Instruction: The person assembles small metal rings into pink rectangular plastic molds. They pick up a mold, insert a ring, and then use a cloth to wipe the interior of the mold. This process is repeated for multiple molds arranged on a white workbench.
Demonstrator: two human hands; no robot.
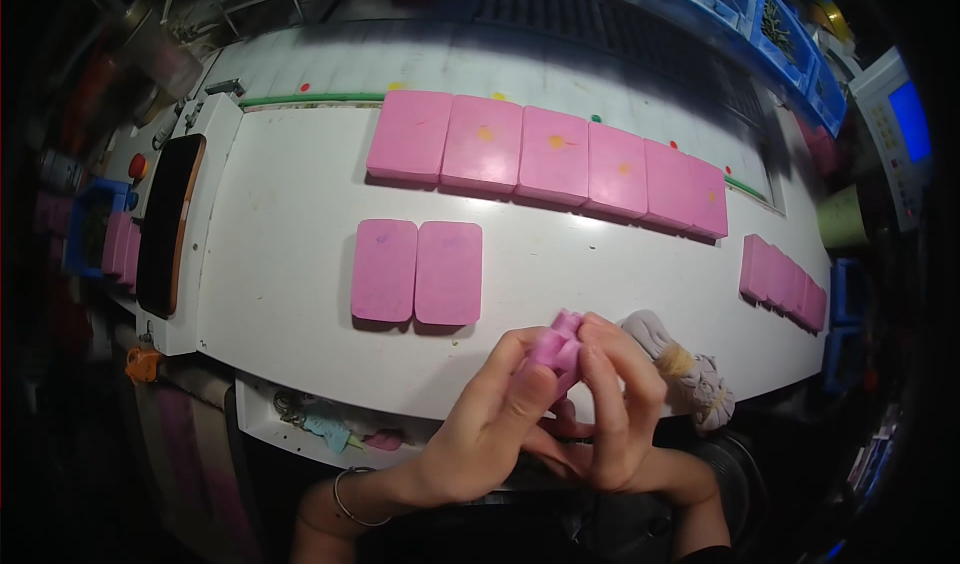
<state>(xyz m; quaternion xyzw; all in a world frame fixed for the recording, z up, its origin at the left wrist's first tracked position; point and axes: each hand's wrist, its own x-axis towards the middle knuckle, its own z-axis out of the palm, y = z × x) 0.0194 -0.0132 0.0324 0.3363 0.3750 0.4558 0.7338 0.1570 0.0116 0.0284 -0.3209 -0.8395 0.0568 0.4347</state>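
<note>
Near the front edge of the white table, both my hands are closed on a soft-looking, uneven pink piece. My left hand pinches its left side between thumb and fingers. My right hand grips it from the right, fingers bent. Fingers cover much of the piece, so its full shape is hidden. Just beyond my left hand, two pink rounded slabs lie side by side. A grey knitted glove bundle with a yellowish band rests right beside my right hand.
A row of several pink slabs spans the far side of the table. More pink slabs stand at the right edge. A dark phone-like panel lies left. Blue bins sit back right; an open drawer is below.
</note>
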